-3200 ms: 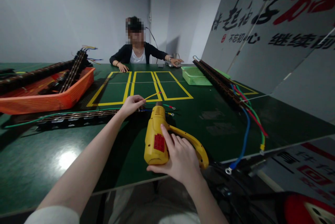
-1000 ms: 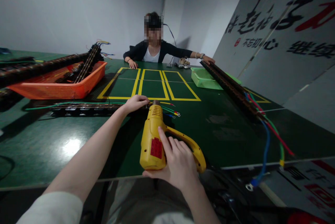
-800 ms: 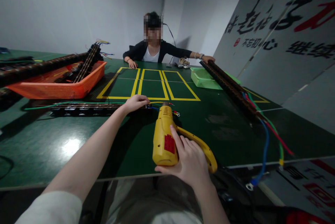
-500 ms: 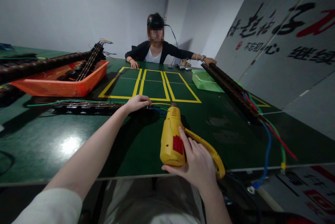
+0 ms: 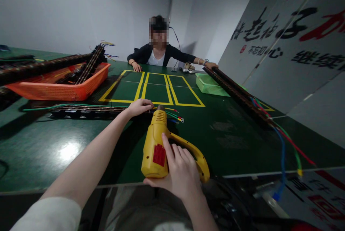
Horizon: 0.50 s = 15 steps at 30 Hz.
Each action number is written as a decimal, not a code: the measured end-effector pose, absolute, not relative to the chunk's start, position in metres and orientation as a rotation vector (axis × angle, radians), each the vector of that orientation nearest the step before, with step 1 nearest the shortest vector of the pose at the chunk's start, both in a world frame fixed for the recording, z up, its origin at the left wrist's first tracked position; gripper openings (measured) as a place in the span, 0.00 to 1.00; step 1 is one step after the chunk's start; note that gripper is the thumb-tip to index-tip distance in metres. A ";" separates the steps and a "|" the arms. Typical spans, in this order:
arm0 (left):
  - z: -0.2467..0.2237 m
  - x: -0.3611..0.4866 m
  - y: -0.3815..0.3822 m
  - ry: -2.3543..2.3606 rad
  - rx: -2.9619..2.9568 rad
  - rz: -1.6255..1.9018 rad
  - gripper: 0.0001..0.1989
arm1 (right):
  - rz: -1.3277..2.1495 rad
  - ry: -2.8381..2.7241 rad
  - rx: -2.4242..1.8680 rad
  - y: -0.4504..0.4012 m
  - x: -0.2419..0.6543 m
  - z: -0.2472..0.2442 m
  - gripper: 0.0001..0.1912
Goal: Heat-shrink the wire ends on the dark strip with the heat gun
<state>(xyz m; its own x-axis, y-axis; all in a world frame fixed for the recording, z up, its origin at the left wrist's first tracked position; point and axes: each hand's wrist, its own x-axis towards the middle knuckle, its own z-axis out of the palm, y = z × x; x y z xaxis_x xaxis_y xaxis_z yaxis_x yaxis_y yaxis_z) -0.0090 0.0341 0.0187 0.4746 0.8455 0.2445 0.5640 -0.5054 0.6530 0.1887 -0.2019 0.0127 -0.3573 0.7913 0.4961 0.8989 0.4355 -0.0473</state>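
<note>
My right hand (image 5: 179, 166) is wrapped round a yellow heat gun (image 5: 156, 144), whose nozzle points away from me toward the cable end of a long black strip. That strip (image 5: 88, 111) lies crosswise on the green table (image 5: 229, 152). At its right end my left hand (image 5: 140, 107) has its fingers closed on the wires or strip end; the fingertips are partly hidden. Coloured wires with ring terminals (image 5: 176, 117) stick out to the right, just beyond the nozzle.
An orange basket (image 5: 64, 91) with black strips stands at the left. Across the table, a person (image 5: 159, 56) rests a hand on another long strip (image 5: 239, 96), which lies over a green basket (image 5: 210, 85). Yellow tape (image 5: 188, 105) marks rectangles mid-table.
My right hand has moved the heat gun left, bringing its nozzle close to my left hand. The wire ends now show beyond it. The view has shifted slightly.
</note>
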 end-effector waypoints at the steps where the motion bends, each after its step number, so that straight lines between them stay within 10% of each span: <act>1: 0.019 -0.009 0.033 1.169 2.232 0.757 0.19 | -0.334 -2.250 -1.411 -0.202 0.186 0.013 0.64; 15: 0.021 -0.008 0.031 1.117 2.224 0.779 0.19 | -0.299 -2.279 -1.400 -0.202 0.192 0.015 0.65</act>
<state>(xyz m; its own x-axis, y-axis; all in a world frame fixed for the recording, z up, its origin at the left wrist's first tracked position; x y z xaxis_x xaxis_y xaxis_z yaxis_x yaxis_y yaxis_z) -0.0080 0.0312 0.0214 0.4928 0.8316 0.2561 0.5277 -0.5196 0.6720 0.1922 -0.2017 0.0151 -0.3858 0.7889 0.4783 0.8855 0.4622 -0.0479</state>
